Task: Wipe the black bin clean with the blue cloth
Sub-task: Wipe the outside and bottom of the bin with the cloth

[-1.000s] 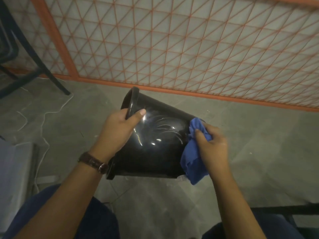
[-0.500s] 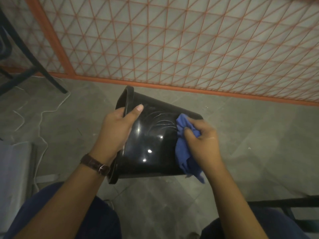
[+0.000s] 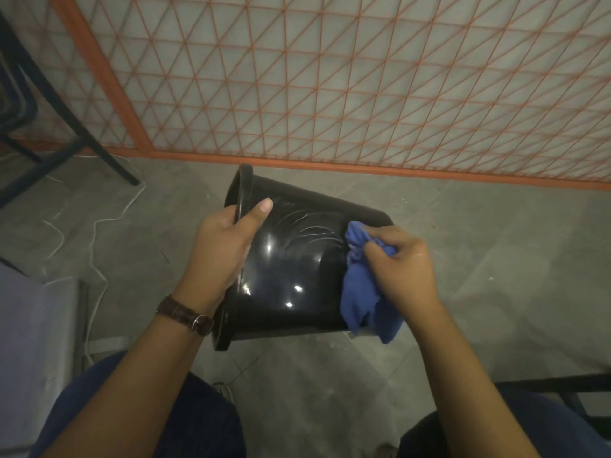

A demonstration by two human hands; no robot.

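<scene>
1. The black bin (image 3: 297, 276) is held up off the grey floor (image 3: 496, 259), just ahead of the person's knees. It lies on its side, with the rolled rim to the left and the narrower base to the right.
2. Its wall is glossy black plastic. Small bright glints sit on it, and pale curved streaks arc across the upper part, near the cloth.
3. The left hand (image 3: 224, 246) grips the rim, with the thumb flat on the outer wall and the fingers curled over the edge into the mouth. A brown-strapped watch (image 3: 185, 314) is on that wrist.
4. The right hand (image 3: 403, 262) clutches the blue cloth (image 3: 360, 292), fingers curled round a bunched fold, and presses it to the wall at the base end. A loose tail of cloth hangs below the bin's lower edge.
5. An orange lattice panel (image 3: 363, 94) stands along the floor's far edge.
</scene>
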